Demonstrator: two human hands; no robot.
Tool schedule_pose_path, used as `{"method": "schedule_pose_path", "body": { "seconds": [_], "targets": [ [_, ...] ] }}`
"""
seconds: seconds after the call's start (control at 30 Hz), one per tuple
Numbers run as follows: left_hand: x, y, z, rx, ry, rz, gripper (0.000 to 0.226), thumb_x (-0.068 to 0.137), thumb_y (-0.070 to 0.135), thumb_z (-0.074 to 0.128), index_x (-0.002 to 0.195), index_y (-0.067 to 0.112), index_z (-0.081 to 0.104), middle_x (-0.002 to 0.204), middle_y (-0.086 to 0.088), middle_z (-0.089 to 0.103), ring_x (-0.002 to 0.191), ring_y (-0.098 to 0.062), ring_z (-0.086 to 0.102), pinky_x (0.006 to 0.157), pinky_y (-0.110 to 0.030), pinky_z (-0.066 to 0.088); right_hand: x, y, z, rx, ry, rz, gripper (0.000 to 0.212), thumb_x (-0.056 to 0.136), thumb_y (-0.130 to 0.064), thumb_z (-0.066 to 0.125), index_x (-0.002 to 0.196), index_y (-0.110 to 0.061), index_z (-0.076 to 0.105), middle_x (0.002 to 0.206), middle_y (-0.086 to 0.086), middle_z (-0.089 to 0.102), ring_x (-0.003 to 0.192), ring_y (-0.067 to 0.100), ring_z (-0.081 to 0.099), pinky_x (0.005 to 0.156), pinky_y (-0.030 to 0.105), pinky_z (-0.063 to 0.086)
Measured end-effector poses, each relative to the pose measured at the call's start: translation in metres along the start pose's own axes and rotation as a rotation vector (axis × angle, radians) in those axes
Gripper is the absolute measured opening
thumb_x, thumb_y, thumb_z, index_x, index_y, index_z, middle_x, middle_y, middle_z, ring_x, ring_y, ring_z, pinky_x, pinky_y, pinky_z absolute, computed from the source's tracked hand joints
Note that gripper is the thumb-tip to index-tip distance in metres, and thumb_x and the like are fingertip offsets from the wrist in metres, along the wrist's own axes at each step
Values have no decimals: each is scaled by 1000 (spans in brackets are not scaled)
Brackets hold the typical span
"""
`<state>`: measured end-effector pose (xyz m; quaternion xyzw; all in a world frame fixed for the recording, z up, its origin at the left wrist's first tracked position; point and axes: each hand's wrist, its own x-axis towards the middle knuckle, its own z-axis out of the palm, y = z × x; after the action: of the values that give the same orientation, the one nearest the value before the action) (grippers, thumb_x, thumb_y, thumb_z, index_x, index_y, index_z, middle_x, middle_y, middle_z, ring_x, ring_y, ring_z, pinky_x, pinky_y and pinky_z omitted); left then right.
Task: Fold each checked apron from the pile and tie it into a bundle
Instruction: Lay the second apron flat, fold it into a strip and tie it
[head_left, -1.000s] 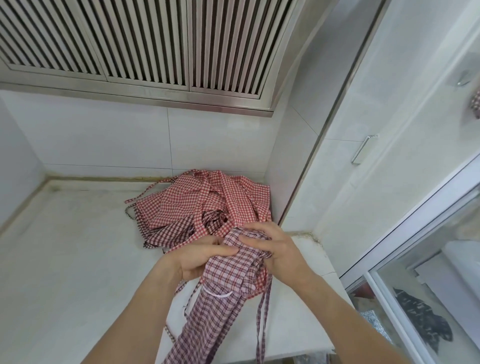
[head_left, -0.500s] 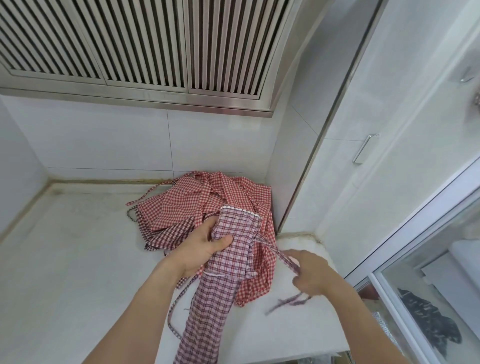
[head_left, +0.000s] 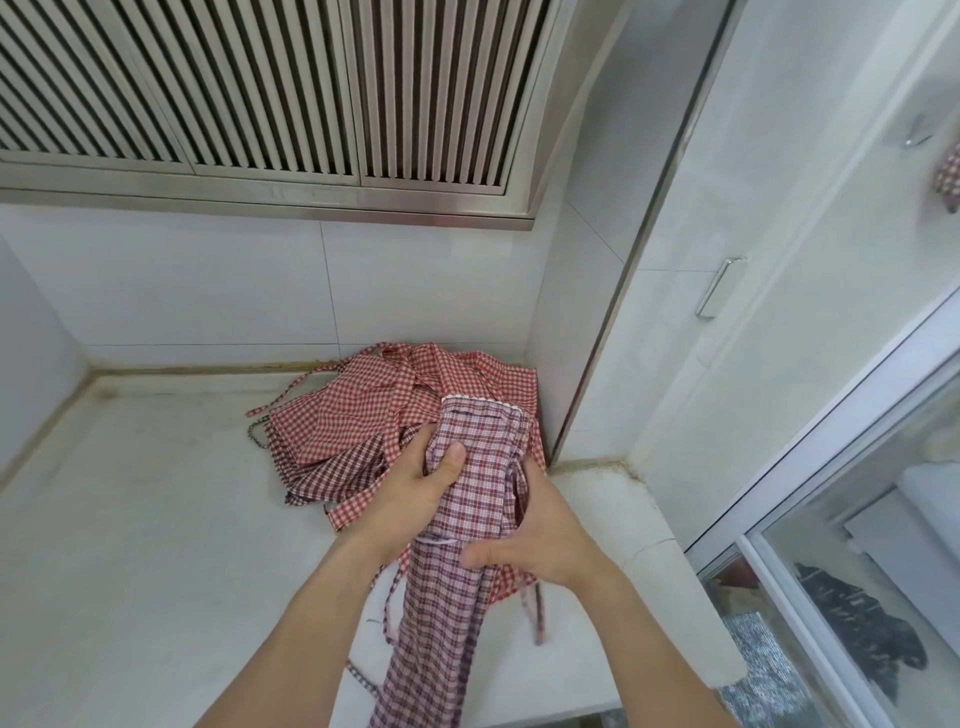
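Both hands (head_left: 483, 509) gripping folded apron (head_left: 475, 483), pile (head_left: 363, 410) behind

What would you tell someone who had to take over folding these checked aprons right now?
Left hand: grips the upper part of the folded purple-and-white checked apron, thumb on its front.
Right hand: curled round the same apron lower down, on its right side.
The apron is folded into a long strip, held above the pale stone counter; its lower end hangs down unbundled, with a thin tie strap dangling.
The pile of red-and-white checked aprons lies in the back corner, unfolded.
Left: tie this one, then do the pile.
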<state>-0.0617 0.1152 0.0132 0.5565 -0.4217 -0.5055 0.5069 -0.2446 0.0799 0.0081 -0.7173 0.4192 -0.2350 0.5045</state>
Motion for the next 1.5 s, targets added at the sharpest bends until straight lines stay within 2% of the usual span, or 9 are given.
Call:
{"method": "schedule_pose_path", "body": {
  "seconds": [0.1, 0.23, 0.5, 0.7, 0.8, 0.87, 1.03, 1.23, 1.5],
  "targets": [
    [-1, 6, 1, -80, -41, -47, 44, 93, 50, 58, 133, 38, 46, 122, 20, 61, 112, -3, 61, 92, -25, 53, 1, -5, 4, -23, 100, 0, 104, 44, -47, 99, 134, -34, 49, 125, -19, 64, 115, -1, 60, 103, 38, 51],
    [-2, 9, -1, -222, -54, -118, 74, 87, 41, 66, 151, 24, 31, 135, 6, 58, 120, -15, 59, 106, -39, 47, 5, -10, 6, -21, 201, -21, 99, 46, -50, 97, 131, -31, 52, 122, -16, 65, 112, 0, 62, 98, 36, 54],
    [-7, -1, 3, -258, -158, -133, 80, 84, 32, 71, 152, 29, 29, 140, 2, 58, 127, -19, 57, 109, -48, 45, 2, -9, -2, -44, 248, -32, 108, 49, -48, 97, 140, -27, 43, 126, -18, 62, 113, -4, 60, 100, 31, 52],
    [-7, 3, 6, -285, -139, -155, 84, 78, 44, 75, 146, 39, 26, 139, 4, 56, 131, -18, 51, 115, -48, 37, 2, -14, 7, -117, 379, -101, 96, 58, -50, 92, 137, -34, 42, 119, -27, 58, 108, -13, 57, 90, 8, 47],
    [-7, 3, 8, -265, -138, -130, 102, 72, 60, 77, 154, 35, 21, 148, 4, 48, 137, -17, 46, 117, -48, 34, 5, -14, 9, -116, 425, -118, 90, 61, -53, 89, 136, -30, 46, 119, -21, 63, 106, -8, 61, 91, 16, 51],
    [-8, 3, 10, -263, -147, -111, 89, 79, 56, 72, 151, 34, 26, 146, 7, 50, 134, -14, 48, 116, -44, 36, 6, -13, 9, -150, 437, -120, 90, 61, -56, 87, 136, -29, 47, 119, -18, 64, 106, -4, 62, 91, 19, 52],
    [-9, 1, 12, -176, -100, -51, 46, 89, 37, 64, 131, 33, 46, 126, 9, 65, 110, -3, 65, 87, -20, 54, 4, -9, 6, -109, 329, -78, 91, 59, -54, 90, 133, -30, 43, 118, -19, 63, 104, -5, 63, 89, 22, 55],
    [-11, 0, 8, -113, -109, -18, 57, 86, 28, 67, 138, 30, 44, 129, 8, 64, 116, -7, 63, 94, -26, 54, 1, -15, -18, 111, 39, 35, 70, 67, -41, 87, 129, -30, 56, 120, -12, 70, 110, 4, 66, 102, 39, 52],
    [-7, -1, 1, -48, -221, -56, 59, 97, -2, 55, 147, 26, 38, 139, 3, 59, 129, -15, 55, 109, -37, 45, 1, -18, -28, 83, -9, 18, 62, 74, -29, 87, 129, -23, 59, 119, -12, 71, 111, 5, 66, 100, 30, 52]
  ]
}}
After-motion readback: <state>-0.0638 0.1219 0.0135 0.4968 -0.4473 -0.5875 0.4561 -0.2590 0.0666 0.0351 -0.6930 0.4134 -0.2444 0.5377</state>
